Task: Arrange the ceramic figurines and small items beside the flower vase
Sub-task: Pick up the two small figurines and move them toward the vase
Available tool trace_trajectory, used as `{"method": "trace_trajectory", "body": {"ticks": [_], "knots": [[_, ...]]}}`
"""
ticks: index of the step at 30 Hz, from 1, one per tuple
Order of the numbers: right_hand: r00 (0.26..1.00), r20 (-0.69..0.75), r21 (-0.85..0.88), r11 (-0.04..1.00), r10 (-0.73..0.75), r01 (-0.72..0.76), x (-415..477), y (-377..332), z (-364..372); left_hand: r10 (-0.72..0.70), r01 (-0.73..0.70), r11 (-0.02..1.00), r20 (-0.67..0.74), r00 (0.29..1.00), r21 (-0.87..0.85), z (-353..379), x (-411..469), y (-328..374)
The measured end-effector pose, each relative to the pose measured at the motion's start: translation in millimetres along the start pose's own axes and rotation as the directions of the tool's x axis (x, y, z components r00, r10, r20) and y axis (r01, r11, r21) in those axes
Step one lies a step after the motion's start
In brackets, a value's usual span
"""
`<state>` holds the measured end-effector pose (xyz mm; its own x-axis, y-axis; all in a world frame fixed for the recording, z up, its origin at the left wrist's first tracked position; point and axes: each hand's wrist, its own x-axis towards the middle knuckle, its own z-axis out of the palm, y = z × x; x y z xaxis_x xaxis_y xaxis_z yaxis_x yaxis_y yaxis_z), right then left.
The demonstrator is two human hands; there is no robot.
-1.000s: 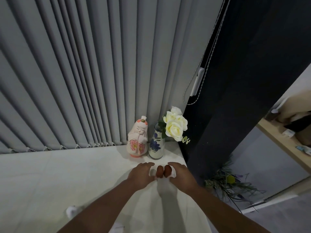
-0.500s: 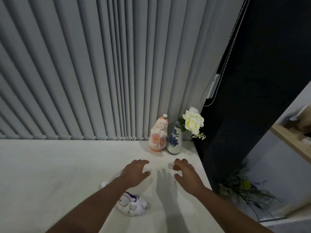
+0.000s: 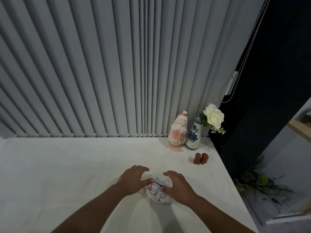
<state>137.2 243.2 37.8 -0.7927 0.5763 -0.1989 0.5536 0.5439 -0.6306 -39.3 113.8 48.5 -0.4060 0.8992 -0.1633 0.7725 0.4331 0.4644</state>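
Note:
A small white ceramic figurine (image 3: 157, 195) with red and blue markings lies on its side on the white table (image 3: 67, 165). My left hand (image 3: 133, 181) and my right hand (image 3: 178, 185) cup it from either side, fingers arched and apart, both thumbs touching it. At the back right stands a blue-flowered vase (image 3: 193, 136) with white roses (image 3: 213, 116). A pink-and-white kimono doll figurine (image 3: 178, 132) stands upright just left of the vase. Two small brown pieces (image 3: 201, 158) stand together in front of the vase.
Grey vertical blinds (image 3: 101, 73) hang along the table's back edge. A dark panel (image 3: 269, 81) rises at the right, past the table's right edge (image 3: 235, 187). Below that edge lies a bunch of dark greenery (image 3: 259, 184).
My hands let go of the two brown pieces in front of the vase and drew back toward me, down around the lying white figurine. The view shifted left.

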Motion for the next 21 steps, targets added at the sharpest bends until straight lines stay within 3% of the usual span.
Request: {"method": "trace_trajectory", "body": {"ticks": [5, 9, 21], "knots": [[0.999, 0.026, -0.016, 0.999, 0.039, -0.038, -1, -14, 27, -0.003, 0.005, 1.000, 0.048, 0.999, -0.029, -7, -6, -25], [0.997, 0.001, -0.092, 0.993, 0.071, -0.071, -3, -15, 44, 0.073, -0.078, 0.996, 0.090, 0.993, 0.047, -1, -4, -43], [0.964, -0.250, -0.109, 0.987, 0.088, -0.119, -10, -24, 61, 0.190, -0.208, 0.953, 0.100, 0.977, 0.223, 7, 17, -60]]}}
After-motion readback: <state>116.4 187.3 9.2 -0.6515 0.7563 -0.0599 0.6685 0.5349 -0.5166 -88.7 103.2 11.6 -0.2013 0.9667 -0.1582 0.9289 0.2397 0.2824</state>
